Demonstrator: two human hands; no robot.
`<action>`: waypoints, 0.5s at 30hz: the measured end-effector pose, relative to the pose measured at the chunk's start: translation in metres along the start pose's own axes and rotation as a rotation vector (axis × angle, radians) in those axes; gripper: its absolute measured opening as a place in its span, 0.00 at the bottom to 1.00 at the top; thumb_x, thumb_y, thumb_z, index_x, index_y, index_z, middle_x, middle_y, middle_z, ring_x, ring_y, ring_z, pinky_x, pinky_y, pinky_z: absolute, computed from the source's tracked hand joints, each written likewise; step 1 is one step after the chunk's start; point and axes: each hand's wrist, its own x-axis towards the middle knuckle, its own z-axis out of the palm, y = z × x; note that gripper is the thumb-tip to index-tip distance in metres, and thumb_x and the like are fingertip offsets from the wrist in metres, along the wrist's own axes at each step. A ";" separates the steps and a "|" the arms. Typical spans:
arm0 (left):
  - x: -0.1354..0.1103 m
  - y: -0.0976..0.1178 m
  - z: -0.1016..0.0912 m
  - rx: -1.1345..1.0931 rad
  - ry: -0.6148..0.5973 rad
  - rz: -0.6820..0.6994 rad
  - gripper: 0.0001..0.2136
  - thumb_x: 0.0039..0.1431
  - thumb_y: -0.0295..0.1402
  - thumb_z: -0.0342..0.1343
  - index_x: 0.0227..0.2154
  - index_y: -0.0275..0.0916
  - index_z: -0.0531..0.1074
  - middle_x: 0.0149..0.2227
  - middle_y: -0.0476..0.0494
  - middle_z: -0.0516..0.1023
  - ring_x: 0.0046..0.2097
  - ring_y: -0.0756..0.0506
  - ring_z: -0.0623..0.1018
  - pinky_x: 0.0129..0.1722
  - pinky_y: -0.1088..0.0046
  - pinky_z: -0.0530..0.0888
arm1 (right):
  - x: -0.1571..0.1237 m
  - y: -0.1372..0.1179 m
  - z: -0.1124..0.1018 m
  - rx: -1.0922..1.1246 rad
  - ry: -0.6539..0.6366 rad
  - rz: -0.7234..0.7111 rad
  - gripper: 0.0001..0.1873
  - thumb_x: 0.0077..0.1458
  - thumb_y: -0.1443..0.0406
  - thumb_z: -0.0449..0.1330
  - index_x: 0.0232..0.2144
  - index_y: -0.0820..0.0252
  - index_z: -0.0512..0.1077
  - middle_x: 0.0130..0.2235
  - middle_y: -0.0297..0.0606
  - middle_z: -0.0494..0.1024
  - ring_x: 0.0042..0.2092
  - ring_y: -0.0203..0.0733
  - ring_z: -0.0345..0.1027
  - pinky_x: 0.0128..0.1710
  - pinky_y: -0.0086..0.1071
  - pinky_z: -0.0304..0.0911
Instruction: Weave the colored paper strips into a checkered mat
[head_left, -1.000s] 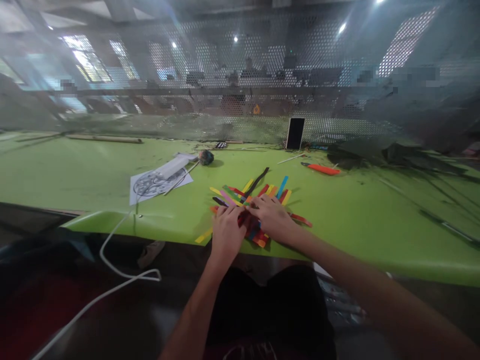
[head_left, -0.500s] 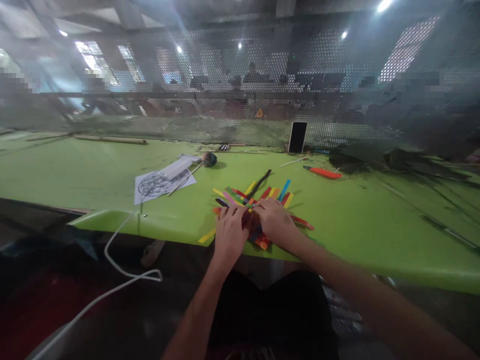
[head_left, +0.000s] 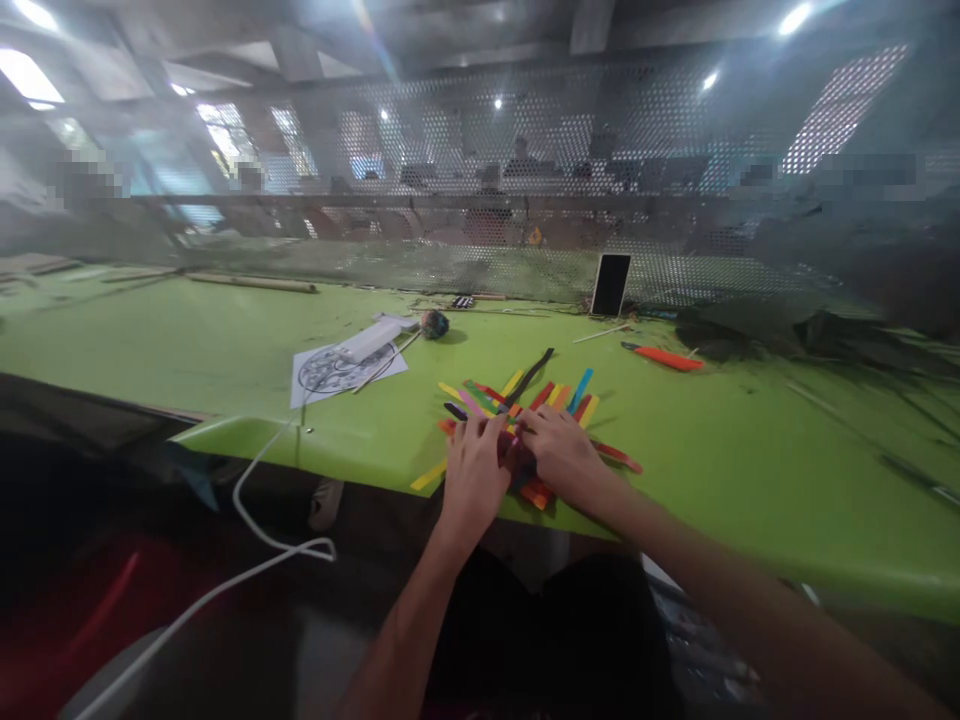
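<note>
Strips (head_left: 543, 394) in many colours fan out at lower centre, near the front edge of the green tabletop (head_left: 750, 450), which spreads widely rightward. Left hand (head_left: 478, 465) and right hand (head_left: 559, 445) touch them, fingers curled; whether pinching, I cannot tell.

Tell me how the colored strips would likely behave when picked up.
The strips look thin and narrow, so they're probably light. The dark strip bends along its length, suggesting it's floppy. Several cross near the left hand and right hand, so lifting one might drag others.

Coloured strips (head_left: 516, 396) partly hidden
</note>
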 end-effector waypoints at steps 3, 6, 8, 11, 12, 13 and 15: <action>-0.001 -0.001 0.000 0.000 0.037 0.006 0.17 0.61 0.27 0.60 0.53 0.38 0.74 0.51 0.37 0.74 0.54 0.36 0.70 0.57 0.57 0.69 | -0.001 -0.001 0.001 -0.008 -0.007 0.022 0.14 0.62 0.74 0.55 0.44 0.62 0.78 0.50 0.46 0.77 0.46 0.48 0.64 0.44 0.40 0.57; 0.001 -0.003 0.000 0.006 -0.021 -0.014 0.13 0.60 0.27 0.60 0.48 0.38 0.76 0.49 0.38 0.75 0.52 0.36 0.71 0.57 0.58 0.69 | -0.002 -0.001 0.004 0.009 0.016 0.063 0.15 0.62 0.74 0.56 0.47 0.61 0.77 0.52 0.46 0.77 0.49 0.51 0.64 0.45 0.41 0.57; 0.002 -0.002 0.000 0.009 -0.044 -0.045 0.15 0.60 0.27 0.60 0.50 0.37 0.75 0.50 0.38 0.75 0.53 0.36 0.71 0.57 0.57 0.69 | -0.003 -0.001 0.006 0.028 0.038 0.077 0.15 0.62 0.74 0.56 0.47 0.60 0.78 0.52 0.45 0.76 0.50 0.51 0.65 0.46 0.42 0.58; 0.002 0.003 0.001 0.040 -0.052 -0.101 0.16 0.62 0.29 0.59 0.53 0.36 0.74 0.51 0.36 0.74 0.55 0.34 0.70 0.58 0.54 0.68 | -0.004 -0.001 0.008 0.041 0.052 0.078 0.15 0.62 0.74 0.56 0.47 0.60 0.78 0.52 0.45 0.77 0.49 0.51 0.65 0.46 0.42 0.58; 0.002 0.006 0.001 0.057 -0.059 -0.116 0.15 0.63 0.29 0.58 0.52 0.36 0.74 0.51 0.35 0.74 0.55 0.34 0.70 0.58 0.54 0.68 | -0.004 -0.001 0.008 0.042 0.055 0.077 0.15 0.62 0.73 0.56 0.47 0.60 0.78 0.52 0.45 0.77 0.49 0.51 0.65 0.46 0.42 0.58; 0.001 0.010 0.001 0.080 -0.067 -0.133 0.15 0.64 0.30 0.57 0.52 0.35 0.74 0.51 0.35 0.74 0.55 0.34 0.70 0.58 0.54 0.68 | -0.004 -0.001 0.008 0.043 0.057 0.079 0.15 0.62 0.73 0.56 0.47 0.60 0.78 0.51 0.45 0.77 0.49 0.51 0.65 0.47 0.42 0.58; 0.001 0.016 0.000 0.137 -0.080 -0.159 0.14 0.64 0.30 0.57 0.52 0.34 0.73 0.49 0.33 0.73 0.54 0.34 0.71 0.57 0.55 0.68 | -0.004 -0.001 0.008 0.047 0.059 0.087 0.16 0.63 0.72 0.55 0.49 0.59 0.78 0.50 0.44 0.78 0.50 0.51 0.65 0.47 0.42 0.58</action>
